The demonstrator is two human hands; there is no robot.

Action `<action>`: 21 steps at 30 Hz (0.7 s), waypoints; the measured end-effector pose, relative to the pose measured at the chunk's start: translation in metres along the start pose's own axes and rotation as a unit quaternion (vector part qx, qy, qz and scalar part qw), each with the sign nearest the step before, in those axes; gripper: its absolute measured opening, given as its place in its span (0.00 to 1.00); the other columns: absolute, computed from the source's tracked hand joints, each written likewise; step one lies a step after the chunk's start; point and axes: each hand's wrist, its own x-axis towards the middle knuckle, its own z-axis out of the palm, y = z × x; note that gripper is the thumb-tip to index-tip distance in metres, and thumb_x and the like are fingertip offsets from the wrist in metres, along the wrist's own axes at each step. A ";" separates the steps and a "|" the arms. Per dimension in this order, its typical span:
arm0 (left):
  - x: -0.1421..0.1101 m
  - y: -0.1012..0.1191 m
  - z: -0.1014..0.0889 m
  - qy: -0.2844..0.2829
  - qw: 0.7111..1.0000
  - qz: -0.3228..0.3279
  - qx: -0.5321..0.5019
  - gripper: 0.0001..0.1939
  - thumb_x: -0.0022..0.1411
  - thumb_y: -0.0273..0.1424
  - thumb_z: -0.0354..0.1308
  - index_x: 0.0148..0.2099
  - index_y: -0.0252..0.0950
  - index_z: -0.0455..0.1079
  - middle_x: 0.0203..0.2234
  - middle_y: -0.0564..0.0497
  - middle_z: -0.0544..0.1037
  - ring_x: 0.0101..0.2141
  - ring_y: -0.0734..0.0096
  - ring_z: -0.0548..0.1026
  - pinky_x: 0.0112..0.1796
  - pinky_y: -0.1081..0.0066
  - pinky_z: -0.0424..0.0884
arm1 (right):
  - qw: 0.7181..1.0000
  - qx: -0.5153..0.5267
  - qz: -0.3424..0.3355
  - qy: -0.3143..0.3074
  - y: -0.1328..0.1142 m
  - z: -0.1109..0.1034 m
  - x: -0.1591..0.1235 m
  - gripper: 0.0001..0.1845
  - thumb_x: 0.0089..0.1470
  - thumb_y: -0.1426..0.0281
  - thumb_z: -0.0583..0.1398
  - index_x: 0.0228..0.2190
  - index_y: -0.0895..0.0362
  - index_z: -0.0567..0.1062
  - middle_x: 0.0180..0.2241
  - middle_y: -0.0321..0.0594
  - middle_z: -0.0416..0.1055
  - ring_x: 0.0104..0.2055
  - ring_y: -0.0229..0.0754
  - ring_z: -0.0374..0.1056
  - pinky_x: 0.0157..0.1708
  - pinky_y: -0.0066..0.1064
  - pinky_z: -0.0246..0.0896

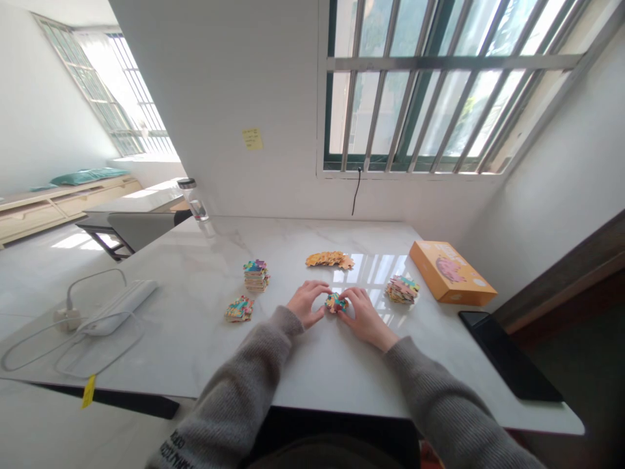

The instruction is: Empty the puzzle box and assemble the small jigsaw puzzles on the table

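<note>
In front of me a small bunch of colourful jigsaw puzzle pieces (335, 303) is at the tabletop, between my two hands. My left hand (307, 303) has its curled fingers and thumb at the left side of the bunch. From the other side, my right hand (364, 317) grips it with thumb and fingers. To the left stand a tall stack of puzzle pieces (256, 276) and a lower pile (239, 309). Orange-backed pieces (329, 260) lie in an overlapping row beyond my hands. Another stack (402, 290) is at the right.
An orange puzzle box (452, 273) lies at the right of the white table (342, 374), with a black tablet-like device (510, 357) near the right edge. At the left are a white power strip (120, 307) with cables and, farther back, a clear bottle (195, 202).
</note>
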 end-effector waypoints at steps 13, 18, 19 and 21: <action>-0.008 -0.005 0.017 0.017 0.999 0.032 -0.014 0.24 0.49 0.22 0.62 0.50 0.40 0.69 0.46 0.46 0.76 0.48 0.56 0.71 0.51 0.55 0.69 | 0.997 0.024 -0.069 0.012 -0.005 -0.010 -0.004 0.19 0.51 0.78 0.62 0.46 0.54 0.70 0.46 0.46 0.69 0.51 0.51 0.62 0.53 0.47 0.63; -0.007 0.001 0.013 0.048 0.998 0.038 -0.030 0.19 0.47 0.22 0.62 0.43 0.39 0.70 0.42 0.46 0.75 0.44 0.57 0.71 0.49 0.56 0.70 | 0.994 0.093 -0.042 0.030 -0.015 -0.014 -0.005 0.18 0.54 0.75 0.60 0.48 0.53 0.69 0.49 0.46 0.67 0.54 0.50 0.63 0.52 0.45 0.64; -0.006 0.002 0.011 0.060 0.997 0.038 -0.029 0.18 0.47 0.23 0.62 0.43 0.39 0.69 0.41 0.46 0.75 0.44 0.57 0.71 0.48 0.56 0.70 | 0.992 0.118 -0.022 0.036 -0.016 -0.014 -0.005 0.19 0.56 0.73 0.60 0.50 0.53 0.68 0.49 0.47 0.67 0.54 0.50 0.63 0.50 0.44 0.65; -0.005 0.006 0.009 0.089 0.995 0.040 -0.024 0.18 0.48 0.25 0.64 0.43 0.39 0.69 0.40 0.46 0.74 0.43 0.57 0.71 0.47 0.56 0.71 | 0.984 0.177 0.019 0.029 -0.018 -0.012 -0.004 0.22 0.59 0.70 0.58 0.55 0.53 0.63 0.46 0.46 0.69 0.50 0.48 0.67 0.45 0.41 0.66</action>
